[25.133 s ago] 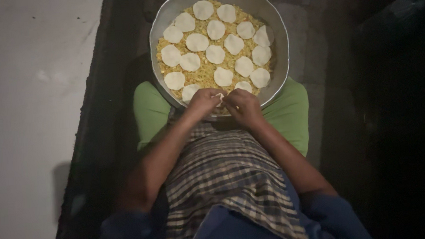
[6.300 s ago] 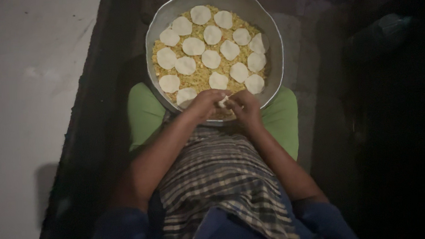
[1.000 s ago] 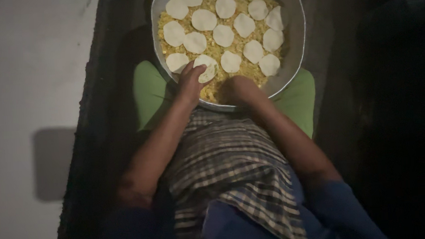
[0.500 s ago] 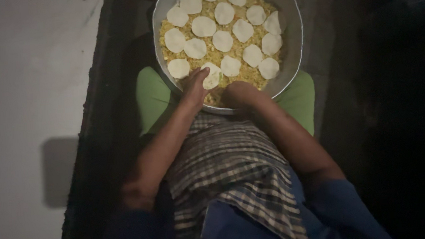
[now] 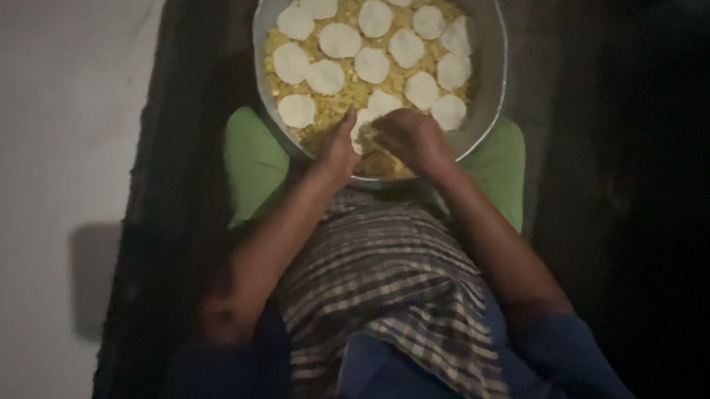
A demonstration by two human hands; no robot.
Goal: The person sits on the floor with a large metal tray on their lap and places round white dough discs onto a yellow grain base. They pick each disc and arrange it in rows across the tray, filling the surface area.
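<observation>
Head view: round metal pan (image 5: 491, 95) sits on the lap, resting on green-clad knees (image 5: 248, 160) above a checked cloth (image 5: 392, 287). Pan holds yellow filling (image 5: 342, 103) topped with white dough discs (image 5: 338, 40). Left hand (image 5: 338, 148) and right hand (image 5: 408, 136) meet at the near rim, fingers pressed together on one white disc (image 5: 363, 126); exact pinch too dim to tell. Pale floor (image 5: 43, 119) lies left.

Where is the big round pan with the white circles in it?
In the head view the pan sits at the top middle, in front of the person's lap, with the left hand and right hand inside its near edge.
</observation>
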